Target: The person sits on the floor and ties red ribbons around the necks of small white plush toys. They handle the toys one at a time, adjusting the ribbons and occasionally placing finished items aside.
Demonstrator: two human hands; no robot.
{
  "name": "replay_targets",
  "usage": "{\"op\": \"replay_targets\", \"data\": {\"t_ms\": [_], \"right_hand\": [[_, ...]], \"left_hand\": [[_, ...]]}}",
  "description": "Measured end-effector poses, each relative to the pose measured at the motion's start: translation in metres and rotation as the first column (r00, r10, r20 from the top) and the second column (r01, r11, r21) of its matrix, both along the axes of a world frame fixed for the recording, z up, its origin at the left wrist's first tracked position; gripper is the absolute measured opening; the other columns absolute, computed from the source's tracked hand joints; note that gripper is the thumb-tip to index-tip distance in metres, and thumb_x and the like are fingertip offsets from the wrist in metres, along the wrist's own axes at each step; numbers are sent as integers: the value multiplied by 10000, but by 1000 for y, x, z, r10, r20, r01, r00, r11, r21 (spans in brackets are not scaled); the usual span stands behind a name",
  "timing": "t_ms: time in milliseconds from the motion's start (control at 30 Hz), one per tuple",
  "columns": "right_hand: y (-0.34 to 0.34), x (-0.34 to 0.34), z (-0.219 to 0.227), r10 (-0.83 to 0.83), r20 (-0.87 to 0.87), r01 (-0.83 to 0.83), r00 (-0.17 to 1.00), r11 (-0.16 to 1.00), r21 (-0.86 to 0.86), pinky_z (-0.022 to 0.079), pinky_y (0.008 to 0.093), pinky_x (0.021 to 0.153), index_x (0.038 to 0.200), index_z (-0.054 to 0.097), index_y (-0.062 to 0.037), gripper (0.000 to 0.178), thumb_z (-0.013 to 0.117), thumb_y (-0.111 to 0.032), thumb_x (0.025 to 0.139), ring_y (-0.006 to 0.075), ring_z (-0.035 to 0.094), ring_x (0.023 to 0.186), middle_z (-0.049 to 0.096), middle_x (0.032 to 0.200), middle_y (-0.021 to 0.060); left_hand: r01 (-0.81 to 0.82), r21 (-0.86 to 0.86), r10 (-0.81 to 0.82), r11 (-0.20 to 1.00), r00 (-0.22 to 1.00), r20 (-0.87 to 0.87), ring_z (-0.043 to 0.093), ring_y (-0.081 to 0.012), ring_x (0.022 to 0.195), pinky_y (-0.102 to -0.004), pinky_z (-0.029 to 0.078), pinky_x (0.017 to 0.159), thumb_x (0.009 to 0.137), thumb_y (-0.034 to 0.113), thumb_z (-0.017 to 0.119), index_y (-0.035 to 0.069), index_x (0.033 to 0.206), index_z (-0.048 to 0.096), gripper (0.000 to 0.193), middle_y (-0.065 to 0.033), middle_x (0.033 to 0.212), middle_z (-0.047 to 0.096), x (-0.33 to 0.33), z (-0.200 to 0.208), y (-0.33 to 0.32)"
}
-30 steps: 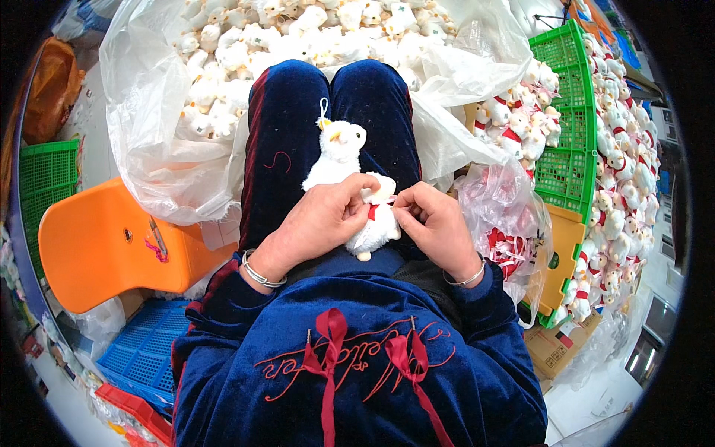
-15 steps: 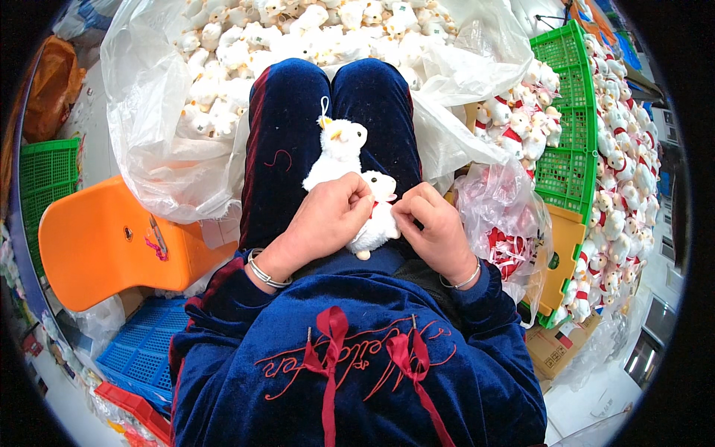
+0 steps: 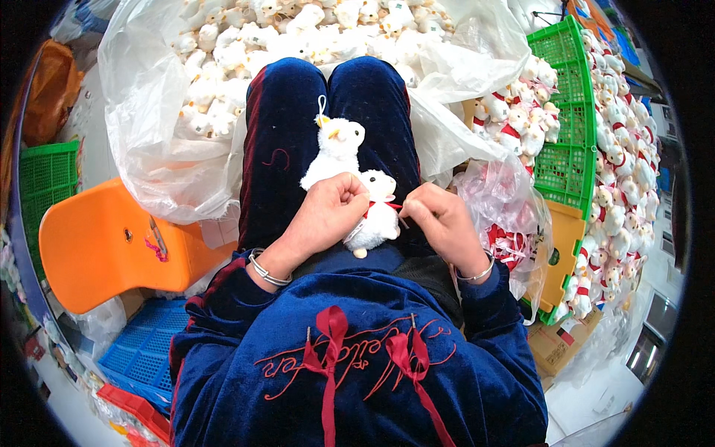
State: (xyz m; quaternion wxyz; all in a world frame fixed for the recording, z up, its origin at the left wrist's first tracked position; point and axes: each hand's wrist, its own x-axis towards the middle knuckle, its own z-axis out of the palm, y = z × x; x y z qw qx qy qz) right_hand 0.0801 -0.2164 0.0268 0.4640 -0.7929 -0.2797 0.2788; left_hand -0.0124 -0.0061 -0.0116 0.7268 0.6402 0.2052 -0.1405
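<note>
A small white plush animal lies on my lap with a red ribbon across its neck. My left hand is closed in a pinch at the near-left side of that neck, where one part of the ribbon meets the fingertips. On the other side my right hand pinches the ribbon's other end, which is drawn out a short way from the toy. A second white plush animal, with a yellow horn or ear and a hanging loop, rests on my thighs just beyond, touched by neither hand.
A big clear plastic bag of white plush toys lies beyond my knees. An orange chair holding a small tool stands left. To the right are a bag of red ribbons, a green crate and heaped toys with red neckwear.
My right hand has moved a little to the right, away from the toy, and more red ribbon shows stretched between the neck and its fingers. The left hand stays nearly in place.
</note>
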Motion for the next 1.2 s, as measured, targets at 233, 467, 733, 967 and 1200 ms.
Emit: {"op": "replay_targets", "data": {"t_ms": [233, 467, 733, 967, 1200], "right_hand": [[18, -3, 3, -178, -299, 132, 937, 977, -169, 506, 272, 673, 1008, 666, 46, 211, 631, -162, 997, 87, 618, 757, 700, 832, 58], [17, -11, -15, -167, -335, 162, 927, 986, -45, 476, 229, 635, 1012, 650, 6, 156, 684, -141, 970, 48, 573, 723, 645, 846, -3], [19, -15, -19, -179, -343, 192, 922, 981, 4, 467, 218, 613, 971, 635, -2, 129, 675, -125, 980, 38, 556, 704, 626, 827, -9], [19, -16, -19, -169, -399, 189, 901, 982, 9, 469, 225, 606, 982, 628, 8, 138, 649, -128, 998, 45, 557, 695, 626, 812, -6], [19, -15, -20, -140, -383, 153, 913, 988, 4, 477, 227, 610, 1002, 635, 13, 132, 655, -118, 993, 44, 571, 715, 640, 843, -6]], "left_hand": [[-2, 122, -8, 992, 996, 87, 564, -60, 632, -261, 467, 568, 971, 200, 648, -44, 902, 682, 256, -39, 693, 654, 0, 2, -2], [19, 188, -45, 982, 990, 135, 525, -38, 650, -241, 441, 577, 1002, 241, 637, -20, 875, 674, 293, 18, 679, 610, -1, 5, 0], [31, 137, -52, 990, 986, 158, 522, -32, 685, -228, 444, 596, 1011, 191, 640, -10, 880, 663, 241, 22, 731, 618, -3, -3, 0], [29, -17, -26, 999, 986, 167, 520, -35, 733, -222, 457, 647, 1029, 187, 612, 6, 952, 634, 198, 29, 812, 620, -9, -12, 2], [58, 55, -66, 997, 985, 160, 539, -31, 714, -219, 461, 622, 997, 151, 638, -3, 1020, 643, 156, 23, 812, 635, -8, -7, 5]]}}
